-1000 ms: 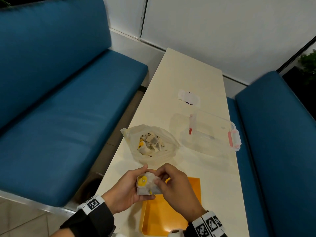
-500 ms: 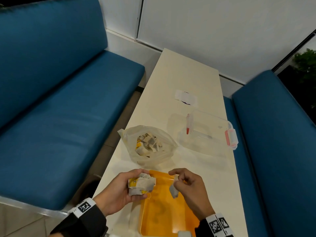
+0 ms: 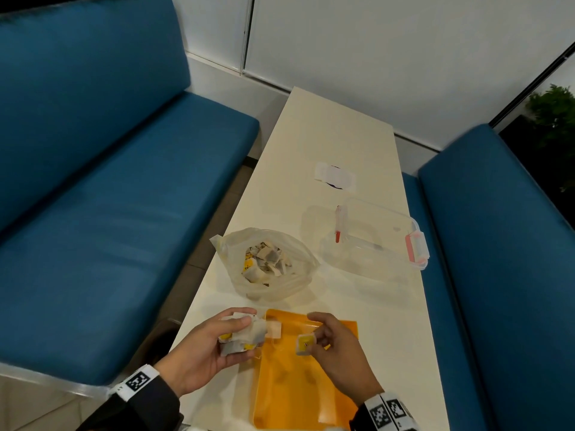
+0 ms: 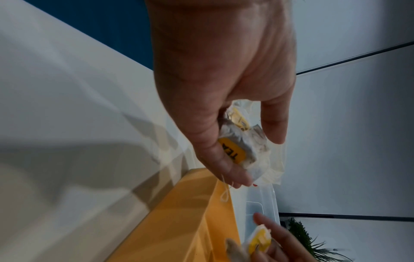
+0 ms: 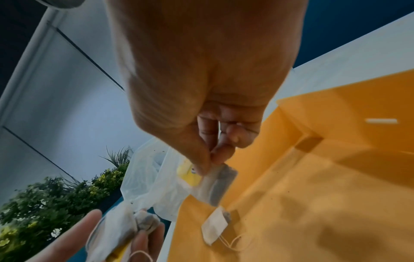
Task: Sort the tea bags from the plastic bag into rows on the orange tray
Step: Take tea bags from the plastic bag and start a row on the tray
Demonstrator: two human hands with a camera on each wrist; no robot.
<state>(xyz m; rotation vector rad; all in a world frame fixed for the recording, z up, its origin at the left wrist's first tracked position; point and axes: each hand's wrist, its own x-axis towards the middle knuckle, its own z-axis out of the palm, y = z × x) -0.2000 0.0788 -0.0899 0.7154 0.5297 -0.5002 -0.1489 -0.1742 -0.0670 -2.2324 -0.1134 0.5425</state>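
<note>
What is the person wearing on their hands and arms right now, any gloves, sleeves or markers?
No gloves: the left hand and the right hand are both bare. Each wrist carries a white band printed with black square fiducial markers, one marker showing on the left wristband and two on the right wristband. Dark sleeves cover the forearms behind the bands. No rings or cables are visible.

Long cream surface between blue benches. On it: orange tray nearest, plastic bag behind it, clear latched box, taped patch farther back.
</note>
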